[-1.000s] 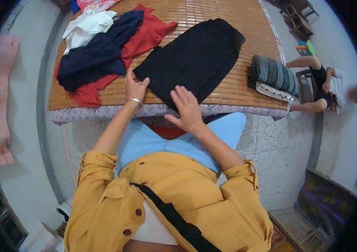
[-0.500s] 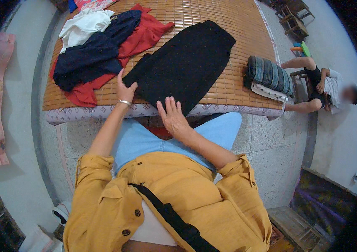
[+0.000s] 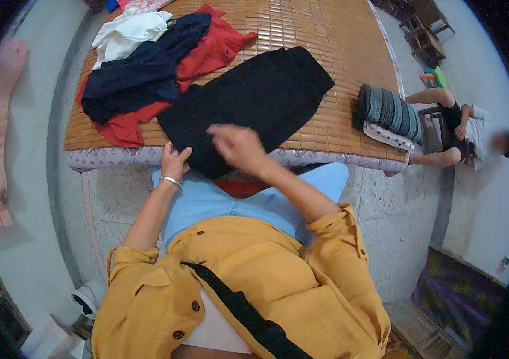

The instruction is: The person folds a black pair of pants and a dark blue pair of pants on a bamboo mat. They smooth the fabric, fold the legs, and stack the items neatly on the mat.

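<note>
Black trousers [image 3: 254, 99], folded long and narrow, lie slantwise on the bamboo mat [image 3: 350, 66], one end toward the far right and the other hanging at the bed's front edge. At the near left edge of this cloth, my left hand [image 3: 174, 160] pinches it between thumb and fingers. My right hand [image 3: 241, 146] is over the near part of the trousers, blurred by motion, its fingers bent; whether they grip any cloth I cannot make out.
Left of the trousers lie a dark navy garment [image 3: 140, 75], a red garment [image 3: 215, 51] and a white one [image 3: 128, 36]. Rolled striped cloth [image 3: 389, 110] rests on white spotted fabric [image 3: 389, 136] at the right edge. Beyond it a person [image 3: 473, 128] sits against the wall.
The near left edge of the trousers has shifted left and toward me with my left hand. My right hand has lifted from lying flat and moved slightly left, its fingers now bent.
</note>
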Motion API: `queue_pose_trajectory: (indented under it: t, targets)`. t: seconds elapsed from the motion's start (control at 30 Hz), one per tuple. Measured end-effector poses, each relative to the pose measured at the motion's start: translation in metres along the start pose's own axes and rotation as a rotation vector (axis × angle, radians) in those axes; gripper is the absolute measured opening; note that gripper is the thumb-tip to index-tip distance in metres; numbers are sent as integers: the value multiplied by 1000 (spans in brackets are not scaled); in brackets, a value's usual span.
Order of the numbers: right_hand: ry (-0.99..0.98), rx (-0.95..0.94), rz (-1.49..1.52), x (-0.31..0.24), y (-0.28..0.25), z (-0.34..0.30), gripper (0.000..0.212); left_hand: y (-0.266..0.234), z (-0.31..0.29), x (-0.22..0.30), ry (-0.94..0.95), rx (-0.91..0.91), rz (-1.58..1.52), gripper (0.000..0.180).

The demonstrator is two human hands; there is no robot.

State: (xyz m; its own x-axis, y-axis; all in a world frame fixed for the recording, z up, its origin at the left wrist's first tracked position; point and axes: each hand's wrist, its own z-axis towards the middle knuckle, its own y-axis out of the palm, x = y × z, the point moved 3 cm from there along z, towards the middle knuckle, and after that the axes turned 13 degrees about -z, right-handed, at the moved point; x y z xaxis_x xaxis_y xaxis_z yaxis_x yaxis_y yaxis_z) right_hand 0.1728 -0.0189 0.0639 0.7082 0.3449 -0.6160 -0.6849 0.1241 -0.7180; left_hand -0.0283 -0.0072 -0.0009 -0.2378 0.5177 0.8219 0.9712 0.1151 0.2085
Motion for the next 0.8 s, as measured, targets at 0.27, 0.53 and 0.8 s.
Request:
queue_pose_trajectory:
  t: [0.27,0.53,0.8]
  targets:
    - [-48,61,-853,159,-68,94,46,-1,-5,-23,4,-113,-126,41]
    - [365,-506,-1077,205,-47,117,38,-25,-6,3,11,-91,-170,44]
    - [236,-719,-951,171,-59,111,59,-36,-3,21,-112,-126,-104,40]
